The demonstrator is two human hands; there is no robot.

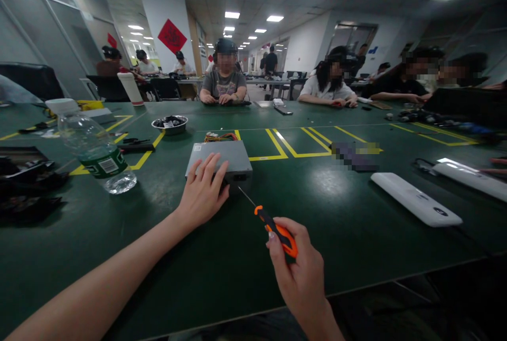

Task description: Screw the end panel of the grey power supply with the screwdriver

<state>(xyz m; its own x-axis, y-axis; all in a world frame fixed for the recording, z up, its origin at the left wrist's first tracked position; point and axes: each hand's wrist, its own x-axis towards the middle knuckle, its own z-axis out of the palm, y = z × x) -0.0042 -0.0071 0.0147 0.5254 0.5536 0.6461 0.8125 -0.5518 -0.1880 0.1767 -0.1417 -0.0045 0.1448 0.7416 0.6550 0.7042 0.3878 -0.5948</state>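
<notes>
A grey metal computer power supply unit [233, 152] lies on the green table in front of me, with a bundle of coloured cables at its far side. My left hand [204, 188] holds it from the near left. Its fingers spread over the top, and the thumb sits lower, by the front face. An orange and black screwdriver [279, 231] is gripped by its handle in my right hand [299, 267]. The thin shaft points up and left, its tip by the unit's front face near the socket; I cannot tell whether it touches.
A clear water bottle [105, 159] stands at left, near dark parts [29, 182]. Beyond it are a metal bowl [170, 124] of small parts and a white cup [130, 89]. White devices [415, 198] lie at right. Yellow tape marks the table; several people sit across it.
</notes>
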